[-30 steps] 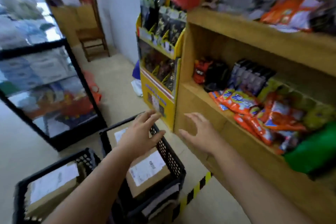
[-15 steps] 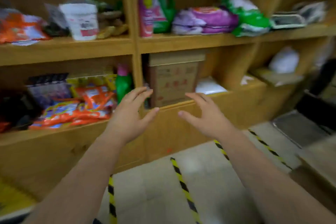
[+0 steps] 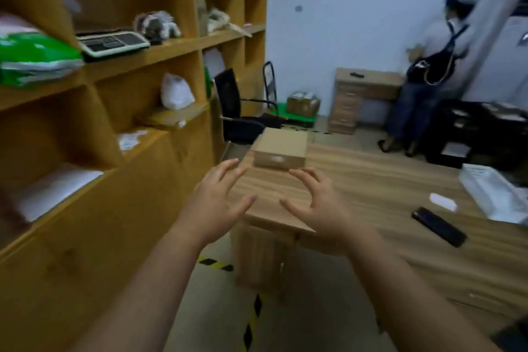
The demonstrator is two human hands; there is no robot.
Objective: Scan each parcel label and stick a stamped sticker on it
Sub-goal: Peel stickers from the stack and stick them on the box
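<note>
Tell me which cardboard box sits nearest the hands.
The plain cardboard box on the wooden table, just beyond both open hands, left hand and right hand. The other box sits far back on the green cart.

Head-worn view, facing forward and down (wide-angle), close over outstretched hands point(image 3: 265, 203)

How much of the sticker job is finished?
Nothing looks finished. The cardboard parcel sits on the wooden table with no stamped sticker showing. Both the left hand and right hand are empty, reaching toward it. Scanning and sticking remain.
</note>
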